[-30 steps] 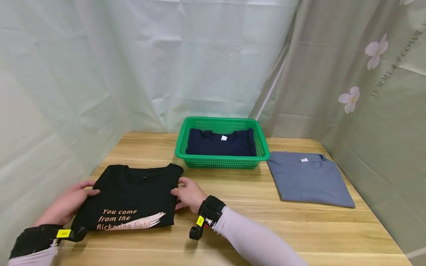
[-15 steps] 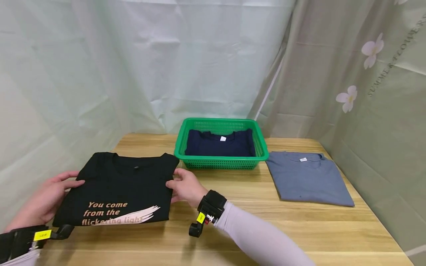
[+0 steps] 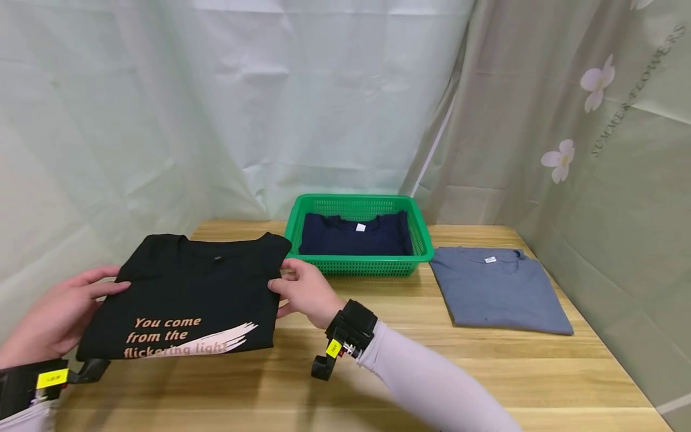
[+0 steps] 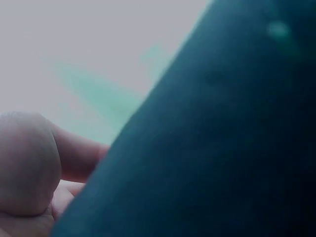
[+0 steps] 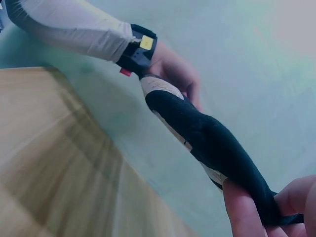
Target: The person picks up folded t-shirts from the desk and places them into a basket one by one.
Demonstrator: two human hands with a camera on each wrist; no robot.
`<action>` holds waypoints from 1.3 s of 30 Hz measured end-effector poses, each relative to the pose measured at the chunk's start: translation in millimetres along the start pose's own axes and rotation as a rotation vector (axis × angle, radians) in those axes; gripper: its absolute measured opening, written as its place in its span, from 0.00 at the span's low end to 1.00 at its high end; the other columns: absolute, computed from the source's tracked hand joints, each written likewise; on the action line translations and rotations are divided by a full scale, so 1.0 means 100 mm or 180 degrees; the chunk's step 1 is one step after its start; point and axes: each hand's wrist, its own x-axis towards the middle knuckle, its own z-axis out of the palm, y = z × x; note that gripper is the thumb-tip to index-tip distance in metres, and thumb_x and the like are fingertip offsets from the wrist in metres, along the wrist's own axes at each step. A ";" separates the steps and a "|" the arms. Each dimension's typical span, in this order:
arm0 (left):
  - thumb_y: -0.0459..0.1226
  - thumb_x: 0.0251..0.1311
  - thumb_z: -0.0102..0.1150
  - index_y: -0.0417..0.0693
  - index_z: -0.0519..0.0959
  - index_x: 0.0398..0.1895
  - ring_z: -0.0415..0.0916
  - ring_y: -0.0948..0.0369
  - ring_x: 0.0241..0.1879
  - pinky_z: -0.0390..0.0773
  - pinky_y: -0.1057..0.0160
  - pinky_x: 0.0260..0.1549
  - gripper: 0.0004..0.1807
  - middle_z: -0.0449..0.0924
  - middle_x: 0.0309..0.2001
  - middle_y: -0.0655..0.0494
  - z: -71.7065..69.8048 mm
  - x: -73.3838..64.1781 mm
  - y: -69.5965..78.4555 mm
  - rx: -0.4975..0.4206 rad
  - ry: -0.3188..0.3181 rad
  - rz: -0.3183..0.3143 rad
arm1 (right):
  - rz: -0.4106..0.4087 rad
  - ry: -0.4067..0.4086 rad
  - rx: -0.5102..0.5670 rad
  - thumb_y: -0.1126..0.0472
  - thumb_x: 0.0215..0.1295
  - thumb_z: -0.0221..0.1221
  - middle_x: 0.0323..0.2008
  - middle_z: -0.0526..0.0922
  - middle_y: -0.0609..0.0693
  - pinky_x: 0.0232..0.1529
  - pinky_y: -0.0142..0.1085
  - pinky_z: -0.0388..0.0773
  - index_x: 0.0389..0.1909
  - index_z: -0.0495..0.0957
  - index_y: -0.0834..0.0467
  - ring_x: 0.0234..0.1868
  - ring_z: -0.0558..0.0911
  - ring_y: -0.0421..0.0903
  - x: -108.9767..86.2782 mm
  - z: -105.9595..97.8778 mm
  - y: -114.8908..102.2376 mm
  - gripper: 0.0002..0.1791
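At the far left hangs a pale curtain (image 3: 81, 150), which also runs behind the table (image 3: 432, 372). In front of it, the left hand (image 3: 59, 312) grips the left edge of the black shirt (image 3: 194, 288), thumb on top and fingers going beneath. A black strap with a yellow label circles the wrist.

The black shirt is folded into a flat bundle, neckline away from the person, and is held up clear of the table between both hands. Its print reads "You come from the flickering light", with a pale brush stroke (image 3: 216, 343) across the last line.

The right hand (image 3: 308, 292) pinches the shirt's right edge, thumb above, fingers below; the right wrist view shows the cloth bunched between them. This wrist wears a strap (image 3: 357, 324) too.

Just beyond the right hand stands the green basket (image 3: 358, 258). The shirt's upper right corner overlaps its rim in the head view; whether they touch, I cannot tell. Inside lies a folded navy shirt (image 3: 353, 240) with a white tag (image 3: 360, 227).

Right of the basket, a grey shirt (image 3: 502, 294) lies folded flat. Farthest right, the curtain carries printed flowers (image 3: 558, 161) and lettering.
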 end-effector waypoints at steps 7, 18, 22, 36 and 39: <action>0.37 0.76 0.50 0.62 0.63 0.53 0.79 0.59 0.25 0.82 0.64 0.22 0.11 0.83 0.33 0.60 0.22 0.10 0.11 0.0894 0.0056 0.0001 | -0.0024 0.0114 -0.0057 0.73 0.67 0.58 0.33 0.83 0.55 0.23 0.42 0.85 0.55 0.70 0.63 0.28 0.83 0.51 -0.03 -0.21 -0.10 0.17; 0.34 0.75 0.51 0.53 0.63 0.52 0.83 0.54 0.30 0.84 0.61 0.26 0.11 0.85 0.32 0.55 0.60 0.26 0.20 0.0876 -0.0160 -0.0058 | -0.0092 0.0241 -0.0194 0.72 0.68 0.57 0.35 0.83 0.56 0.22 0.39 0.84 0.56 0.72 0.62 0.27 0.82 0.50 -0.14 -0.57 -0.18 0.17; 0.34 0.75 0.51 0.52 0.63 0.53 0.83 0.54 0.31 0.84 0.61 0.27 0.11 0.85 0.33 0.55 0.69 0.30 0.19 0.0965 -0.0239 -0.0023 | -0.0103 0.0214 -0.0262 0.71 0.69 0.56 0.35 0.83 0.55 0.23 0.39 0.84 0.58 0.71 0.63 0.29 0.82 0.51 -0.19 -0.67 -0.18 0.17; 0.34 0.72 0.56 0.41 0.62 0.57 0.73 0.62 0.21 0.81 0.66 0.23 0.17 0.82 0.29 0.55 1.13 0.50 0.07 0.1138 -0.0453 0.0260 | -0.0017 0.0554 -0.0434 0.69 0.69 0.56 0.39 0.82 0.57 0.25 0.40 0.83 0.62 0.68 0.62 0.32 0.82 0.51 -0.44 -1.08 -0.22 0.21; 0.34 0.72 0.56 0.39 0.62 0.59 0.77 0.58 0.24 0.83 0.63 0.25 0.19 0.84 0.34 0.52 1.23 0.53 0.05 0.1102 -0.0486 0.0298 | -0.0021 0.0599 -0.0457 0.69 0.68 0.56 0.38 0.82 0.56 0.24 0.39 0.83 0.62 0.67 0.63 0.31 0.82 0.51 -0.49 -1.17 -0.22 0.22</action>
